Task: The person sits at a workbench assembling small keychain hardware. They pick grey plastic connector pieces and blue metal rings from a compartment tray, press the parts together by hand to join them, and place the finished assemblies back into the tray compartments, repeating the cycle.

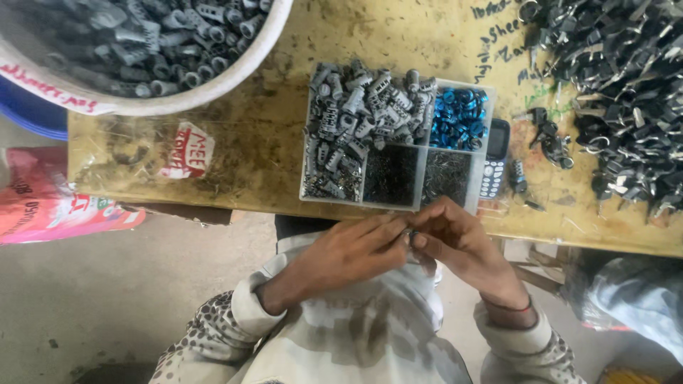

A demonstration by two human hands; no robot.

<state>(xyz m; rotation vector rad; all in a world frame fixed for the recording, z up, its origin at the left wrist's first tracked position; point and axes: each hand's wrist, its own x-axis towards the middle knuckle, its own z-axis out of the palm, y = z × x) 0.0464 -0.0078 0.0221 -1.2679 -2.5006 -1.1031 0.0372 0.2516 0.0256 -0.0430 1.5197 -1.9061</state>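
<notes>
Hands met low in the middle of the frame, just under the near edge of the wooden table (235, 171). The left hand (352, 252) and the right hand (455, 245) were pressed fingertip to fingertip, both pinched shut on a small grey part (410, 237) held between them; it was mostly hidden by the fingers, so its exact shape could not be told. Judging from this, one piece was in the middle of being put together, neither finished nor set down.

Just above the hands sat a clear compartment tray (306, 192). Its large left section was heaped with grey metal cylinders (359, 114), which suggested plenty of stock remained to be worked. The two small near sections held fine dark pins (391, 174) and thin wire springs (447, 174), and the far right section held blue rings (459, 117). A small keypad phone (494, 160) lay touching the tray's right side.

Further right, a few loose keys (548, 139) lay near a large heap of black-headed keys (626, 99) filling the upper right. No separate lot of completed pieces could be made out for certain.

At the upper left, a white tub (213, 82) was full of more grey cylinders, and a pink bag (43, 199) lay on the floor at the left edge.
</notes>
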